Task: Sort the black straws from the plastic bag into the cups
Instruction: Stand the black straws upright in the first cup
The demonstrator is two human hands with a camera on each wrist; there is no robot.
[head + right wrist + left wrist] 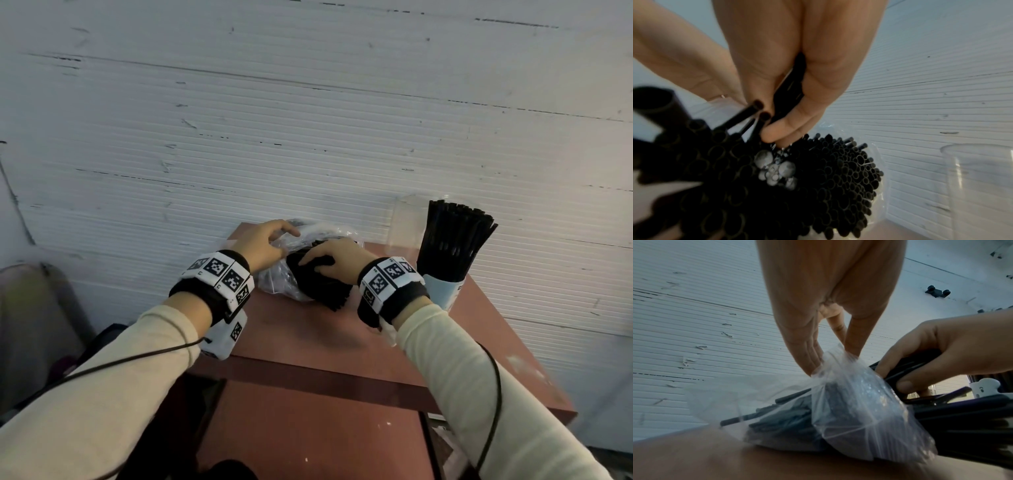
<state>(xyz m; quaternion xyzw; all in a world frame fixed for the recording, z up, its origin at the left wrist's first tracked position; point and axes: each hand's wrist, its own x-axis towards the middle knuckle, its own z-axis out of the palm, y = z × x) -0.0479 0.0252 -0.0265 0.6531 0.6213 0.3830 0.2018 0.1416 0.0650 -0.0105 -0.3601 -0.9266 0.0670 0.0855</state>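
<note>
A clear plastic bag [274,277] full of black straws [322,291] lies on the reddish table [308,335]. My left hand [270,240] pinches the bag's plastic [849,386] and lifts it. My right hand [329,260] is curled round a bundle of straws [791,91] at the bag's mouth; their open ends [838,170] face the right wrist camera. At the table's far right a light blue cup [442,291] holds many upright black straws [452,236]. Behind it an empty clear cup [404,222] stands, also seen as the clear cup [980,186] in the right wrist view.
A white ribbed wall [308,120] rises directly behind the table. The table's front edge [325,377] drops to a lower shelf. Dark items sit on the floor at the left [34,325]. Bare tabletop lies in front of the bag.
</note>
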